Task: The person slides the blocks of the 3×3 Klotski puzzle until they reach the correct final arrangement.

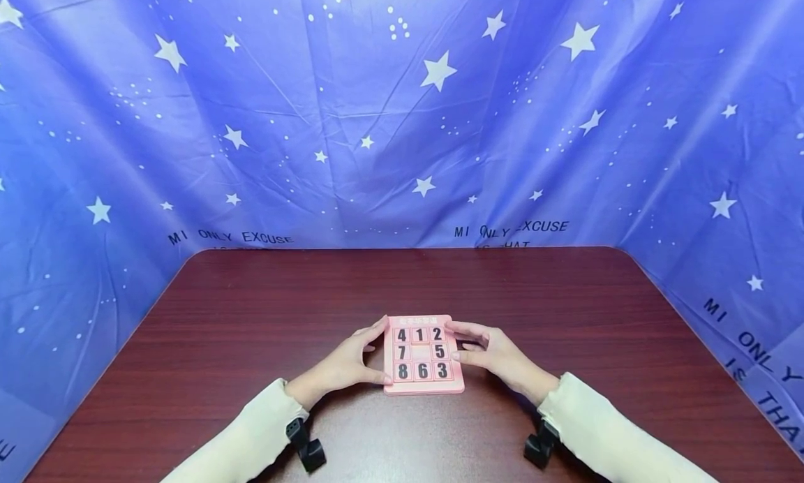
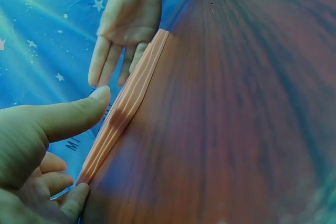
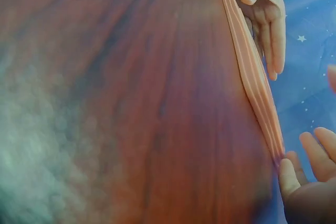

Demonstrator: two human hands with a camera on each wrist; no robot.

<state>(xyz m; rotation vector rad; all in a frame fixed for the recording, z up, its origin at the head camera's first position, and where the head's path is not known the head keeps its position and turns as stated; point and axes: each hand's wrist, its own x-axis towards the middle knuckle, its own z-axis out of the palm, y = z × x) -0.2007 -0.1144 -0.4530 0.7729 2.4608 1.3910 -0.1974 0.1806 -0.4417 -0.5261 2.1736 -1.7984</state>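
A pink sliding number puzzle point(image 1: 423, 387) lies flat on the table, its tiles reading 4 1 2, 7 gap 5, 8 6 3 from the far row to the near one. My left hand point(image 1: 344, 363) touches its left side, fingertips at the far corner and thumb at the near one. On the opposite side is my right hand point(image 1: 502, 361), with a fingertip by the far right corner and the thumb beside the 5 tile. Both wrist views show the layered edge of the puzzle point(image 2: 128, 100) point(image 3: 252, 77) from the side.
The dark red wooden table point(image 1: 264, 294) has rounded far corners. A blue curtain point(image 1: 377, 106) with white stars and printed words hangs behind and along both sides. Black wrist mounts point(image 1: 306, 447) sit below the pale sleeves point(image 1: 251, 427).
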